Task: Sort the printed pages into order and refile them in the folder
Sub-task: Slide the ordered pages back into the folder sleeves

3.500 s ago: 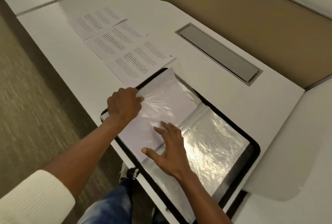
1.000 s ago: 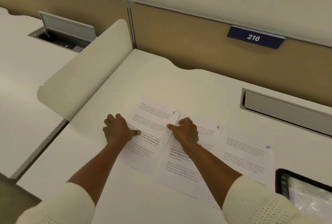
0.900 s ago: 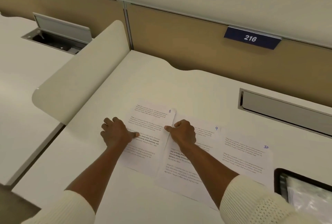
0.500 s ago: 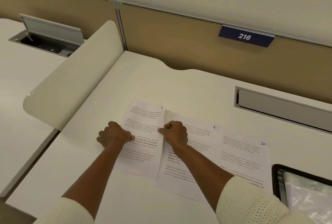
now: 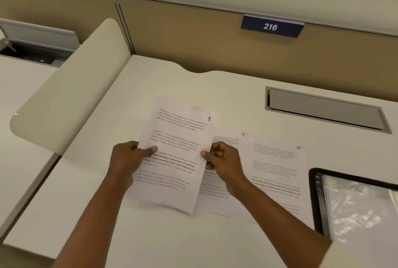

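Step in hand: gathering the numbered sheets for refiling. The left hand [image 5: 127,160] pinches the left edge of page 8 [image 5: 176,155], thumb on the printed face and fingers curled underneath. Page 8 is a white sheet of grey paragraph text with one bolder line, its number handwritten in blue at the top right corner. It appears raised off the desk [image 5: 172,242], tilted, and it overlaps the sheet beside it. The right hand [image 5: 224,164] holds the sheet's right edge in the same way, thumb on top and fingers folded in.

Further right, page 9 [image 5: 228,138] lies flat, partly covered by page 8 and the right hand. Page 10 [image 5: 277,173] lies flat just beside it, fully legible. At the right margin the folder [image 5: 314,203] lies open, black-rimmed, with a glossy plastic sleeve [image 5: 361,207] showing.

The next move probably calls for carrying page 8 rightward to the folder, keeping it flat and unbent, then feeding it into a sleeve ahead of pages 9 and 10.
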Demonstrator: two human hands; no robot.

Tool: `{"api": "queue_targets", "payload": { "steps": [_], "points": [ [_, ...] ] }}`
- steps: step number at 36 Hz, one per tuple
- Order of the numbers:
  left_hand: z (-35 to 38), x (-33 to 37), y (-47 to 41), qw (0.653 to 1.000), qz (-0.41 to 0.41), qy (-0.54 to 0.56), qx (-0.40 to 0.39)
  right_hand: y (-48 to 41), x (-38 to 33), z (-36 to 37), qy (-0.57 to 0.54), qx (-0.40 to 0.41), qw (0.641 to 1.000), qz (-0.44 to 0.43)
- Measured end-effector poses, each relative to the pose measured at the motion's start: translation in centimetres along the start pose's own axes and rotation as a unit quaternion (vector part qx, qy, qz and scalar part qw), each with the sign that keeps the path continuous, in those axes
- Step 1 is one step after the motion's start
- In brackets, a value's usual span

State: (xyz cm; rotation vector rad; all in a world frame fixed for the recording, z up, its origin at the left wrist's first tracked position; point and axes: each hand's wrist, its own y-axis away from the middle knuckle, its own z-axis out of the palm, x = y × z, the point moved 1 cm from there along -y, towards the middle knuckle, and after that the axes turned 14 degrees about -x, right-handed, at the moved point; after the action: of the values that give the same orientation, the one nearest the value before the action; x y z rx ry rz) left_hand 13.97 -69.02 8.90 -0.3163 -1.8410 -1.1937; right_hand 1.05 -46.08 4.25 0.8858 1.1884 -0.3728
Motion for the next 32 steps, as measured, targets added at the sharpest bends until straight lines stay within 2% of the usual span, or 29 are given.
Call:
{"api": "queue_targets", "payload": {
  "steps": [8, 17, 24, 32],
  "points": [
    [7.7, -2.1, 1.9, 0.995, 0.018, -0.024, -0.094, 6.9, 1.6, -7.2, -0.032, 0.096, 0.995, 0.019],
    [18.7, -3.7, 6.3, 0.984, 0.039, -0.065, -0.16, 15.4, 4.5, -17.1, -0.058, 0.199, 0.978, 0.023],
    [28.0, -4.8, 10.4, 0.977, 0.052, -0.083, -0.187, 22.0, 6.3, -26.2, -0.082, 0.233, 0.969, 0.012],
    [38.8, -7.2, 15.1, 0.976, 0.06, -0.093, -0.186, 28.7, 8.7, -36.7, -0.089, 0.205, 0.974, 0.028]
  ]
}}
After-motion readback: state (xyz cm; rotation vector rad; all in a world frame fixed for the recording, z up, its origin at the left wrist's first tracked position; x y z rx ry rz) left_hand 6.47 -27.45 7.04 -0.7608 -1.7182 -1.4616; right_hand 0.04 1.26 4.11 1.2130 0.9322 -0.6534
